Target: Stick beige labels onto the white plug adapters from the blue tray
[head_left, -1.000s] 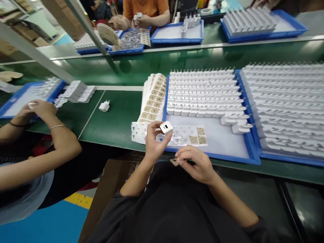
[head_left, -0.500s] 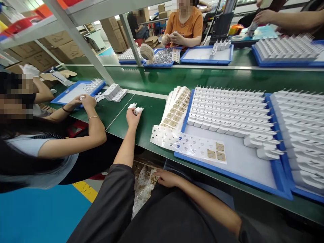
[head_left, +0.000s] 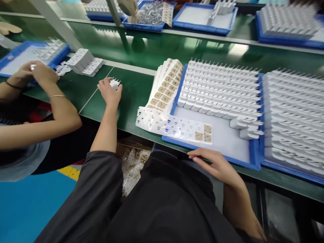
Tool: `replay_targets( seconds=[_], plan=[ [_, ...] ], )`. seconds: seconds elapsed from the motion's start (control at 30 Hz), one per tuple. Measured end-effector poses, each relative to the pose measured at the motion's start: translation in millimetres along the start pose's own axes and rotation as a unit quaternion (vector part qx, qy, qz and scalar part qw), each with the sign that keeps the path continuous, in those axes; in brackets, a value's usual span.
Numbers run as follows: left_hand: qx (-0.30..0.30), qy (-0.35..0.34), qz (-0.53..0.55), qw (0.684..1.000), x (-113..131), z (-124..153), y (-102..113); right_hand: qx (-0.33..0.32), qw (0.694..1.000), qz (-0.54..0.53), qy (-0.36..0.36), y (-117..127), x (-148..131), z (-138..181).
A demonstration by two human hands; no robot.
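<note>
My left hand reaches across the green bench and is closed round white plug adapters, their metal pins pointing up and away. The fingers partly hide them, so I cannot tell how many there are. My right hand holds nothing; its fingers stretch out over the bench's front edge, just below a blue-rimmed tray. Rows of white plug adapters stand pins-up in that tray. Across its near left corner lies a clear sticker sheet with a few tan stickers left at its right end.
A stack of sticker sheets lies left of the tray. Another full tray stands to the right. At the left, a co-worker's hands work beside stacked white blocks. A grey post rises there. Below the bench is a bag of scraps.
The view has tilted down. My left hand, still gripping the adapters, has turned and its fingers have spread round them. My right hand has risen from my lap to the bench edge.
</note>
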State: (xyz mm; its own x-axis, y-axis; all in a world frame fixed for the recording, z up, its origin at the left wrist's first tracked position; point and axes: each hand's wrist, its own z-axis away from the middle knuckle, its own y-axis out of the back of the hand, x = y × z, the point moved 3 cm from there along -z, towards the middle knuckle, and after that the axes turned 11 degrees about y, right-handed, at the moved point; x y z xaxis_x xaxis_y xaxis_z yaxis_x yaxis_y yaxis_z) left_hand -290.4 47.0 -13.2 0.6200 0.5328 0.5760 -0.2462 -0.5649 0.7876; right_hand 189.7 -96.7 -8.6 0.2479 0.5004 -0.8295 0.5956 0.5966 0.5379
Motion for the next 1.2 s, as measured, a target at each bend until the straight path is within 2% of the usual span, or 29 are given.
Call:
replay_targets(
  seconds=[0.1,0.17,0.2,0.23,0.3,0.33,0.4,0.47,0.53,0.7,0.93,1.07,1.13,1.2],
  plan=[
    [-0.033,-0.117,0.045,0.992,45.1,41.4,2.9,0.169,0.978,0.123,-0.029,36.0,13.9,12.4],
    [-0.101,-0.204,0.064,0.972,81.4,82.5,3.0,0.219,0.952,0.206,-0.050,48.3,27.7,11.1],
    [-0.139,-0.243,0.069,0.958,99.6,106.5,2.7,0.226,0.944,0.236,-0.055,51.3,34.8,8.1],
    [-0.204,-0.288,0.065,0.933,117.8,132.7,0.6,0.224,0.938,0.257,-0.058,52.7,41.3,4.1],
    [-0.341,-0.360,0.041,0.867,149.1,186.0,-6.8,0.210,0.934,0.283,-0.059,52.6,51.8,-4.6],
    [-0.385,-0.394,0.016,0.835,161.9,210.3,-11.4,0.201,0.933,0.292,-0.060,51.7,55.4,-8.5],
    [-0.433,-0.437,-0.050,0.787,180.4,248.3,-23.7,0.183,0.934,0.302,-0.062,49.6,60.0,-14.3],
    [-0.439,-0.453,-0.113,0.768,191.5,269.5,-38.2,0.173,0.937,0.298,-0.061,48.0,62.5,-16.7],
    [-0.448,-0.436,-0.143,0.767,197.5,276.5,-52.4,0.172,0.939,0.290,-0.063,47.1,64.8,-15.8],
    [-0.536,-0.379,-0.132,0.743,203.3,267.6,-78.0,0.175,0.947,0.263,-0.063,44.8,69.1,-9.5],
    [-0.611,-0.346,-0.085,0.706,209.8,259.0,-82.5,0.195,0.949,0.245,-0.024,44.7,64.4,-7.6],
    [-0.704,-0.222,0.016,0.675,208.4,261.0,-81.7,0.227,0.942,0.248,0.005,47.5,58.5,-6.3],
    [-0.725,-0.175,0.059,0.664,208.0,261.1,-82.7,0.233,0.940,0.248,0.019,47.8,55.3,-6.0],
    [-0.732,-0.157,0.073,0.659,207.9,260.0,-84.2,0.236,0.938,0.251,0.026,47.9,52.5,-5.8]
  ],
)
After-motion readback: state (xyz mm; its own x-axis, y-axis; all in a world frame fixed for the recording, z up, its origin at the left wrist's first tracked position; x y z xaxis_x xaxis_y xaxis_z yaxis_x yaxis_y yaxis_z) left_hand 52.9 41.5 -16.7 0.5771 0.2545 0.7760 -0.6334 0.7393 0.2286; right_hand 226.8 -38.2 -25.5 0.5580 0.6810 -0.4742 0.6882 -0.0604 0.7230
